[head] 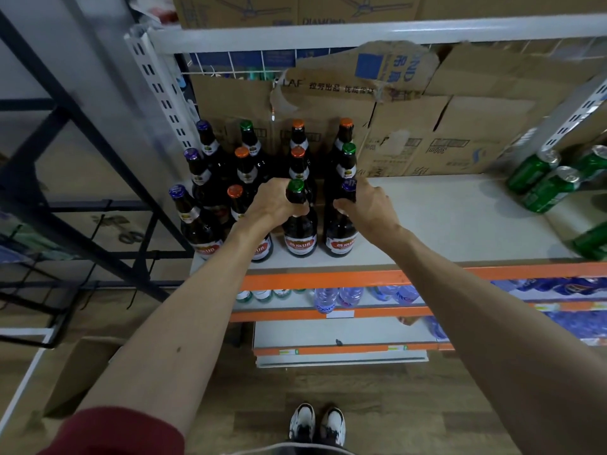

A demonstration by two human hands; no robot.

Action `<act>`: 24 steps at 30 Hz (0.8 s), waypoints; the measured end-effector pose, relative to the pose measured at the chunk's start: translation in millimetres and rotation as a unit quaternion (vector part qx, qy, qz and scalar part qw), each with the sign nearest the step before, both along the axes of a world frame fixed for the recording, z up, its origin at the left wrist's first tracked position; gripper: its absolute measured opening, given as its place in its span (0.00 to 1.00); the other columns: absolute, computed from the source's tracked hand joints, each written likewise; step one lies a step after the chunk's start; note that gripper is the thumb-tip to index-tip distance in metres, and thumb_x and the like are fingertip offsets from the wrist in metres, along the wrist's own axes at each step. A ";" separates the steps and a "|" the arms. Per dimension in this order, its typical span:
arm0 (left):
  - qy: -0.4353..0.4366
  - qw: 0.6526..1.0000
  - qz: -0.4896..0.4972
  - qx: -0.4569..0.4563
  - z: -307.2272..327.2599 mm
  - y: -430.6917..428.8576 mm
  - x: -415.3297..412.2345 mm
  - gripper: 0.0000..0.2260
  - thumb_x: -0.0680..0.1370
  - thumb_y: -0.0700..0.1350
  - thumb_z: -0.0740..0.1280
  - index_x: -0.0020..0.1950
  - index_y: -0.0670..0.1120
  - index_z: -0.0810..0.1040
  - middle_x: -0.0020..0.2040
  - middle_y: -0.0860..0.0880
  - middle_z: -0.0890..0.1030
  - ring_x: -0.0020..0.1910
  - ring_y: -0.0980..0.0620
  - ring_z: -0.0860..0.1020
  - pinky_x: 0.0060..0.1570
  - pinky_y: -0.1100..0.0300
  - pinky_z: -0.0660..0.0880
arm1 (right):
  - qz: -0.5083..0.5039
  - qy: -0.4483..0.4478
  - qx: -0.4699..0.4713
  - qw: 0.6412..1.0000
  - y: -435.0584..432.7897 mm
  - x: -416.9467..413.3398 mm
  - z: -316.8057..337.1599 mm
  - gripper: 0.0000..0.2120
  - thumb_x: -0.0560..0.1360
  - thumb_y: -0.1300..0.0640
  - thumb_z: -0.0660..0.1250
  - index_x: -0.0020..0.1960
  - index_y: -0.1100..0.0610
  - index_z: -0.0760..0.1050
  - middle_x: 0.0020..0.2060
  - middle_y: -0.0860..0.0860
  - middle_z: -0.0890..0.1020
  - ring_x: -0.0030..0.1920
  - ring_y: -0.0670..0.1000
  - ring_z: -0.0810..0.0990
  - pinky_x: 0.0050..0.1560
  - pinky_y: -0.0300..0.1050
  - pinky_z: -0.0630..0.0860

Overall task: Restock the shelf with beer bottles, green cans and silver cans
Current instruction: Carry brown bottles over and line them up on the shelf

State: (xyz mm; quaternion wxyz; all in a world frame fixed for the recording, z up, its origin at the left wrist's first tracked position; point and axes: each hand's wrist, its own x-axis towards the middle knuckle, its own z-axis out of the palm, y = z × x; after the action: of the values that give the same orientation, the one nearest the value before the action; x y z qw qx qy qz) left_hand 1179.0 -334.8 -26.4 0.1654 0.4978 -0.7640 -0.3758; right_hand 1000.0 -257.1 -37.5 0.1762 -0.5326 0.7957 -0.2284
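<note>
Several dark beer bottles with coloured caps stand in rows at the left end of the white shelf point(460, 218). My left hand point(277, 203) grips the neck of a green-capped bottle point(299, 234) in the front row. My right hand point(364, 206) grips the neck of a purple-capped bottle point(341, 234) just right of it. Both bottles stand upright on the shelf near its front edge. Several green cans point(551, 188) lie and stand at the shelf's right end.
Cardboard boxes point(443, 133) line the back of the shelf. An orange beam point(328, 279) edges its front, with water bottles point(325, 300) on the shelf below. A dark metal rack point(82, 198) stands to the left. A cardboard box point(82, 372) sits on the wooden floor.
</note>
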 end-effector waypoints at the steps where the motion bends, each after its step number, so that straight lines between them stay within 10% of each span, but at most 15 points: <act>1: 0.001 1.000 0.000 0.001 -0.5 0.3 0.2 0.06 0.69 0.41 0.74 0.45 0.43 0.83 0.44 0.46 0.85 0.45 0.51 0.82 0.43 0.63 0.74 | -0.003 -0.001 -0.001 1.000 0.7 0.3 -0.8 0.23 0.78 0.48 0.67 0.64 0.63 0.67 0.52 0.64 0.79 0.53 0.66 0.78 0.47 0.53 0.73; 24: -0.013 0.999 -0.029 0.008 -2.3 -3.6 3.5 0.06 0.70 0.42 0.76 0.44 0.43 0.82 0.42 0.47 0.84 0.44 0.51 0.82 0.49 0.57 0.77 | -0.039 -0.009 -0.029 0.999 8.0 9.5 -5.2 0.22 0.77 0.48 0.68 0.62 0.61 0.67 0.50 0.62 0.81 0.50 0.65 0.78 0.42 0.51 0.68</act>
State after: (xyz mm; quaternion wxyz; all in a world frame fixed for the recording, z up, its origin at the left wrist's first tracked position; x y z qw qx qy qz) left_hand 1182.5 -338.3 -28.7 0.1404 0.4815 -0.7771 -0.3803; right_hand 1009.5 -249.1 -42.7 0.1585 -0.5041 0.8072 -0.2631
